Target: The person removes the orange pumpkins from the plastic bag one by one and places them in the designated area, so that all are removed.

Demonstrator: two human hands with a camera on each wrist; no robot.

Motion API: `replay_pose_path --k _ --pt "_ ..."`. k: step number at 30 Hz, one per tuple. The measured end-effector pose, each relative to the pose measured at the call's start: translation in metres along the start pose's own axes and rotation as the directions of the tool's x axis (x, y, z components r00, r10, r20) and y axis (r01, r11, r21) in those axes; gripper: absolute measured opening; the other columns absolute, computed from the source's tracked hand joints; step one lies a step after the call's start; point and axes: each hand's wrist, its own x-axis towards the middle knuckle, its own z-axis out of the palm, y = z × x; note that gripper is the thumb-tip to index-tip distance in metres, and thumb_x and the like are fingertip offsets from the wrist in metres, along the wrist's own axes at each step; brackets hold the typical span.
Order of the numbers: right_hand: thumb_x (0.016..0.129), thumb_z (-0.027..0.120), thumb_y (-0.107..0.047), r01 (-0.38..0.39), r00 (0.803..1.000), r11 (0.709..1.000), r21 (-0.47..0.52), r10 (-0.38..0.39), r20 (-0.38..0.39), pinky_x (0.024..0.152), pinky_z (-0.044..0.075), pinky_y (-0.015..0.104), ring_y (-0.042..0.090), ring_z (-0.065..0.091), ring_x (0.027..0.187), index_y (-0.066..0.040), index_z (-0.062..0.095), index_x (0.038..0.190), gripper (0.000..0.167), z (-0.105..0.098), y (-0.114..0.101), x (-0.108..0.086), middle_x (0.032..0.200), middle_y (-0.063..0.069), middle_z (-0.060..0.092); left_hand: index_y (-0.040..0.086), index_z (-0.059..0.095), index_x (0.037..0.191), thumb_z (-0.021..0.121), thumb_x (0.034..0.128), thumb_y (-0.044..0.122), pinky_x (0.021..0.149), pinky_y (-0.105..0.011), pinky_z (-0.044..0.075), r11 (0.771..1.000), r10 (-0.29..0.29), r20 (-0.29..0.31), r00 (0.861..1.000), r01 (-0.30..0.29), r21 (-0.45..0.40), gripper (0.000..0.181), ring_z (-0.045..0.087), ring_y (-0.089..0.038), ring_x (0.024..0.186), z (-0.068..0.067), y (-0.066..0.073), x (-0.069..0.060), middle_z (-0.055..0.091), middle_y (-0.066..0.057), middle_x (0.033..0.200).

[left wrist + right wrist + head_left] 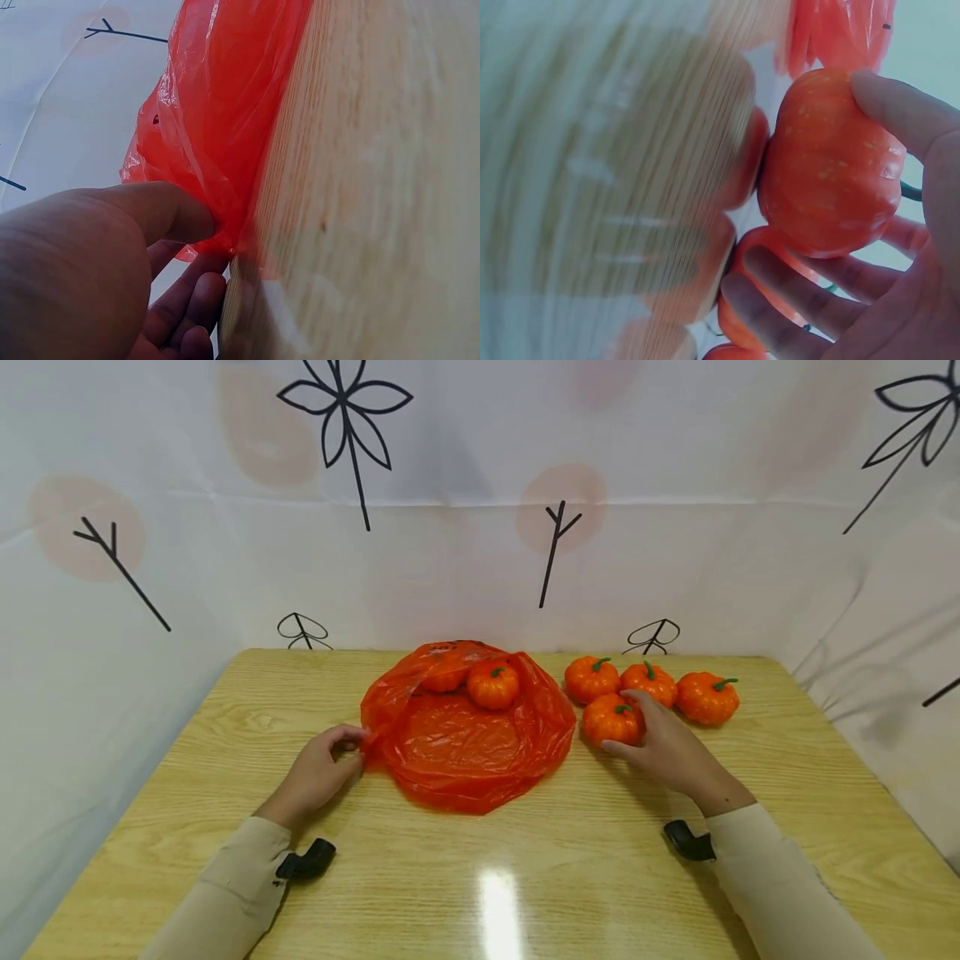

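A red plastic bag (465, 739) lies on the table with its mouth spread wide. My left hand (318, 772) pinches the bag's left edge between thumb and fingers, seen close up in the left wrist view where the thumb presses the red film (225, 135). Inside the bag's far side sits a small orange pumpkin (493, 684), with another pumpkin (444, 680) partly covered by the film. To the right of the bag, my right hand (667, 747) grips the nearest loose pumpkin (609, 721), its thumb and fingers on opposite sides; this pumpkin (829, 165) fills the right wrist view.
Behind the gripped pumpkin stand three others: a left one (591, 679), a middle one (649, 683) and a right one (707, 698). The wooden table (420, 877) ends at a white patterned cloth (450, 560) behind it.
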Motion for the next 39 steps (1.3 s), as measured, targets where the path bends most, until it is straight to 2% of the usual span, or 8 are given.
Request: replay_pose_path --k 13,21,29,32,35,37,39 --pt "0.090 0.072 -0.042 -0.041 0.999 0.999 -0.014 0.041 0.009 0.111 0.029 0.068 0.051 0.034 0.140 0.002 0.026 0.151 0.088 0.0018 0.0063 0.0010 0.153 0.030 0.035 0.008 0.065 0.122 0.061 0.0924 0.005 0.089 -0.020 0.045 1.000 -0.014 0.000 1.000 0.014 -0.005 0.030 0.056 -0.022 0.107 0.0024 -0.0017 0.0008 0.065 -0.010 0.118" --pt "0.091 0.072 -0.040 -0.038 0.999 0.999 -0.014 0.038 0.006 0.112 0.029 0.067 0.051 0.035 0.140 0.002 0.026 0.151 0.087 0.0023 0.0066 0.0019 0.152 0.030 0.037 0.006 0.066 0.121 0.061 0.0925 0.004 0.088 -0.019 0.045 1.000 0.005 -0.008 1.000 -0.005 -0.012 0.029 0.057 -0.022 0.106 0.0013 -0.0025 0.0004 0.066 -0.011 0.117" --pt "0.092 0.069 -0.044 -0.027 0.999 1.000 0.002 0.027 0.029 0.111 0.028 0.069 0.052 0.033 0.140 -0.001 0.023 0.155 0.088 0.0008 0.0083 0.0013 0.154 0.031 0.033 0.008 0.065 0.122 0.060 0.0931 0.006 0.087 -0.020 0.046 1.000 -0.013 0.001 1.000 0.013 -0.001 0.029 0.056 -0.022 0.105 0.0020 -0.0022 0.0008 0.065 -0.010 0.116" --pt "0.093 0.068 -0.044 -0.021 0.999 1.000 -0.010 0.021 0.031 0.106 0.036 0.067 0.047 0.046 0.127 -0.002 0.023 0.156 0.088 0.0006 0.0077 0.0000 0.151 0.032 0.036 0.007 0.065 0.122 0.060 0.0928 0.005 0.087 -0.020 0.046 1.000 -0.017 0.003 1.000 0.017 -0.003 0.029 0.056 -0.023 0.105 0.0030 -0.0036 0.0006 0.065 -0.010 0.116" --pt "0.093 0.067 -0.046 -0.022 0.999 0.999 -0.035 0.023 0.031 0.088 0.050 0.054 0.033 0.056 0.099 -0.004 0.022 0.157 0.089 0.0003 0.0063 -0.0016 0.137 0.031 0.047 0.007 0.065 0.121 0.060 0.0924 0.005 0.087 -0.020 0.046 1.000 -0.019 0.001 1.000 0.019 -0.003 0.030 0.056 -0.023 0.105 0.0037 -0.0034 -0.0002 0.065 -0.010 0.115" --pt "0.094 0.066 -0.046 -0.021 0.999 0.999 -0.049 0.023 0.030 0.078 0.049 0.044 0.026 0.053 0.087 -0.005 0.022 0.158 0.089 0.0000 0.0057 -0.0019 0.127 0.028 0.051 0.008 0.065 0.122 0.060 0.0925 0.005 0.087 -0.021 0.046 1.000 -0.019 0.002 1.000 0.019 0.000 0.030 0.056 -0.023 0.105 0.0034 -0.0026 -0.0005 0.065 -0.010 0.116" --pt "0.094 0.066 -0.046 -0.021 0.999 0.998 -0.053 0.023 0.030 0.076 0.048 0.043 0.025 0.053 0.085 -0.005 0.020 0.159 0.089 0.0002 0.0060 -0.0014 0.125 0.028 0.051 0.008 0.065 0.122 0.060 0.0927 0.006 0.087 -0.021 0.046 1.000 -0.015 0.000 1.000 0.015 0.004 0.030 0.056 -0.022 0.105 0.0030 -0.0019 -0.0005 0.065 -0.010 0.116"
